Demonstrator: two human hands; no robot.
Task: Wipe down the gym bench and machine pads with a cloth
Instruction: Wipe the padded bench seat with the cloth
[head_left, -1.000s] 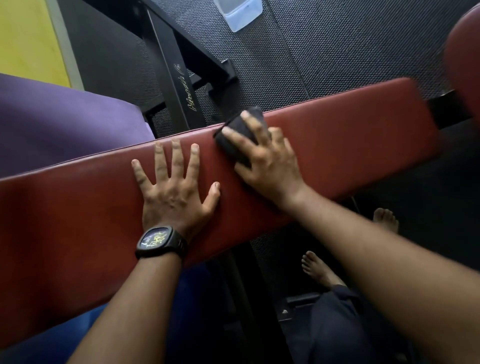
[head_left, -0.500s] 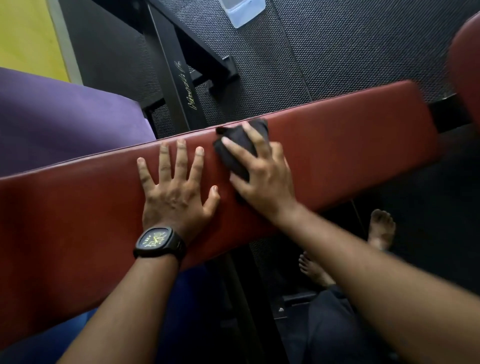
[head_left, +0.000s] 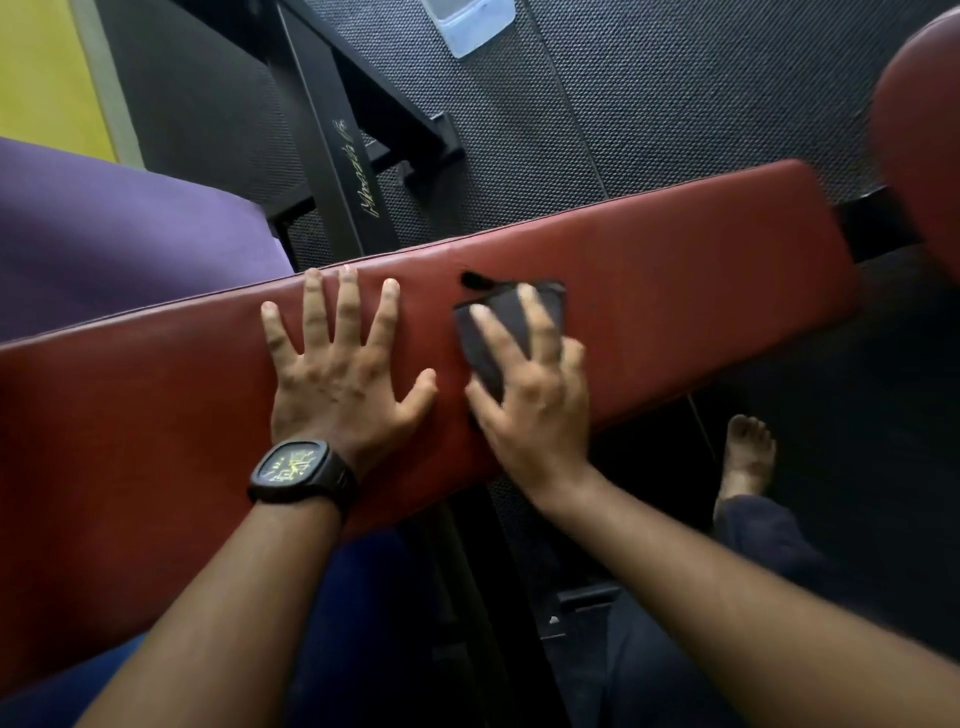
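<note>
1. Furthest left, a yellow surface (head_left: 47, 67) fills the top corner. Below it, a purple mat (head_left: 130, 234) lies beyond the bench's far edge.
2. Next, the red bench pad (head_left: 675, 249) runs slantwise across the view, from lower left up to the right.
3. The left hand (head_left: 337, 374) lies palm down on the pad. All five fingers are straight and spread wide, holding nothing, and the fingertips reach close to the far edge. A black wristwatch (head_left: 298, 470) with yellow-green markings sits on that wrist.
4. Behind the pad, a black frame bar (head_left: 332, 156) with script lettering slants over dark textured rubber flooring (head_left: 675, 93). A pale translucent container (head_left: 470, 21) sits on the floor at the top edge.
5. The black cloth (head_left: 480, 356), folded to a rough rectangle, lies on top of the pad just right of the left thumb. It is about midway along the bench.
6. The right hand (head_left: 540, 415) presses down on the cloth. Its fingers are straight and splayed across the cloth, with the thumb at the near-left edge. The outer fingers are blurred. The two hands are near each other but apart.
7. Lower right, a bare foot (head_left: 748, 457) and a dark trouser leg (head_left: 753, 530) show beneath the bench.
8. At the right edge, a rounded red pad (head_left: 919, 130) stands beside the bench end.
</note>
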